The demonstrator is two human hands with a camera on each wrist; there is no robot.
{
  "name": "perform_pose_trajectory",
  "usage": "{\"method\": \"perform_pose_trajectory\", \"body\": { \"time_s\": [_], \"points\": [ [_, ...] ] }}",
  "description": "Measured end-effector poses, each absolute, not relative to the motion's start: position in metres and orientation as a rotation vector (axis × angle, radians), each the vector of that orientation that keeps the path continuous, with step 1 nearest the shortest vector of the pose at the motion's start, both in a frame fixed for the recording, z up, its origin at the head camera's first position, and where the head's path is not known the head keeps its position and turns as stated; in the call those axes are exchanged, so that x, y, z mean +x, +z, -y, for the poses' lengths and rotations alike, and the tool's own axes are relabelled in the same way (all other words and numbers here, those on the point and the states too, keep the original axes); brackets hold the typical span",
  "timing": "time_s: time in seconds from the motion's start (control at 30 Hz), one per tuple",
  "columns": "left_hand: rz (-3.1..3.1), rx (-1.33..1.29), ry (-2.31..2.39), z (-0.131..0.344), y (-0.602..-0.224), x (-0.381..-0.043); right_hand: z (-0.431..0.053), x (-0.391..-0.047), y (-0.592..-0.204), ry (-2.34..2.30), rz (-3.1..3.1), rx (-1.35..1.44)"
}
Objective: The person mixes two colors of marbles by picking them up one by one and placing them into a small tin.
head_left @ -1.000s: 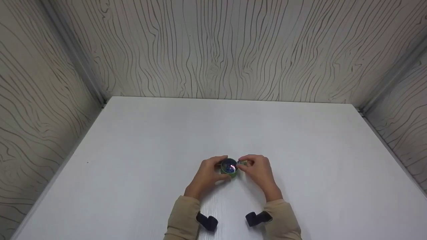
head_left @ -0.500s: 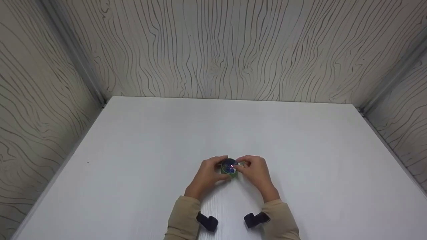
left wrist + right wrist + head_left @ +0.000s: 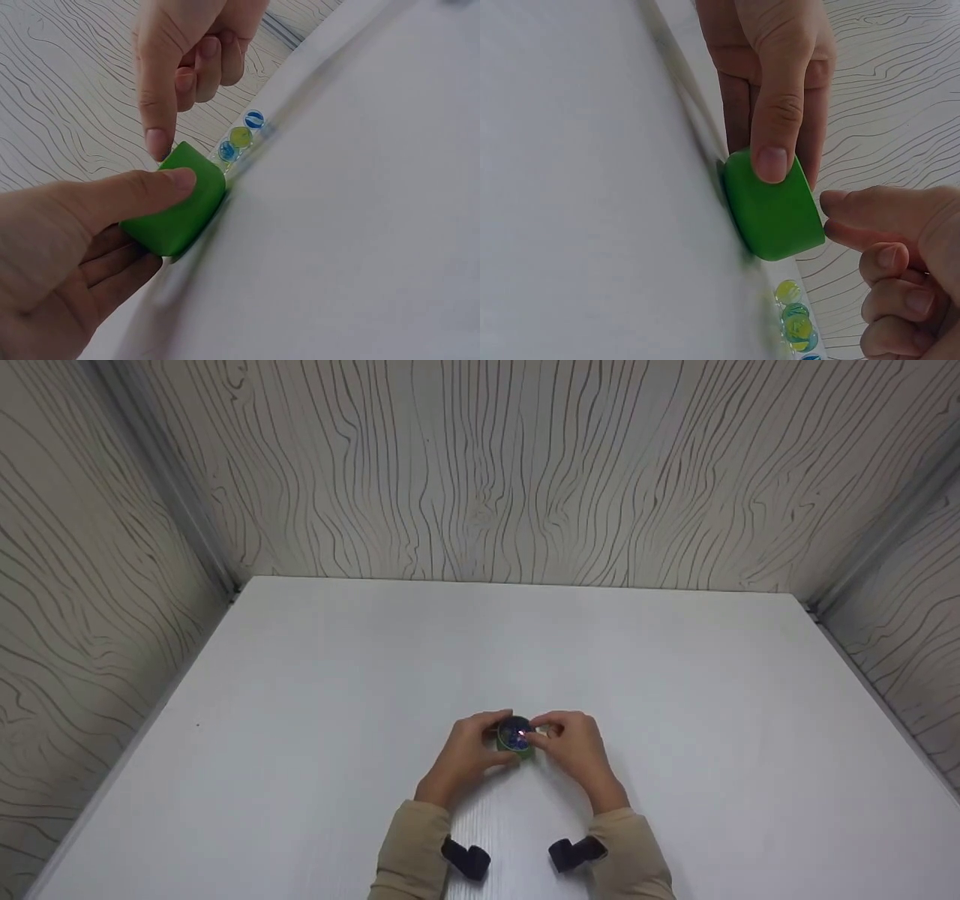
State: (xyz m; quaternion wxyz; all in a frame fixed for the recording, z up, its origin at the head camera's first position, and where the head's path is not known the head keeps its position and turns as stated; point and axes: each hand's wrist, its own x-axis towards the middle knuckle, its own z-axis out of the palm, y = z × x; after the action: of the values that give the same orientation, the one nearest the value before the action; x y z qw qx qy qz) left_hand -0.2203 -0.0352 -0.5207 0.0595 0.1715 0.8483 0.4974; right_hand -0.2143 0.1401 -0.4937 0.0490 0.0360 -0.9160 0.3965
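My left hand (image 3: 469, 746) grips a small green cup (image 3: 772, 210) from the side, its thumb on the near wall. In the head view the cup's mouth faces up, with blue round shapes and a bright pinkish glint inside. My right hand (image 3: 574, 742) is at the cup's right rim, index finger and thumb tips over the mouth and the other fingers curled. I cannot tell whether a marble is between those tips. In the left wrist view several clear marbles (image 3: 240, 137), blue and yellow-green inside, sit beyond the cup; the right hand hides them from above.
A white table (image 3: 337, 660) spreads around both hands. Wood-patterned panels (image 3: 480, 472) stand along its back and sides. Each sleeve carries a dark wrist mount (image 3: 466, 861) near the table's front.
My right hand has moved slightly left, bringing its fingertips over the cup's rim. A small dark blue marble between them half a second ago no longer shows. The left hand and cup are still.
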Motion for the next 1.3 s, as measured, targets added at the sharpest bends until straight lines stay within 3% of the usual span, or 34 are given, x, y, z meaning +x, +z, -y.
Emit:
{"method": "perform_pose_trajectory", "body": {
  "time_s": [1.3],
  "points": [
    [-2.566,0.504,1.497,0.034,-0.519,-0.220,-0.159,-0.217,-0.486,1.327,2.731,0.010]
  ]
}}
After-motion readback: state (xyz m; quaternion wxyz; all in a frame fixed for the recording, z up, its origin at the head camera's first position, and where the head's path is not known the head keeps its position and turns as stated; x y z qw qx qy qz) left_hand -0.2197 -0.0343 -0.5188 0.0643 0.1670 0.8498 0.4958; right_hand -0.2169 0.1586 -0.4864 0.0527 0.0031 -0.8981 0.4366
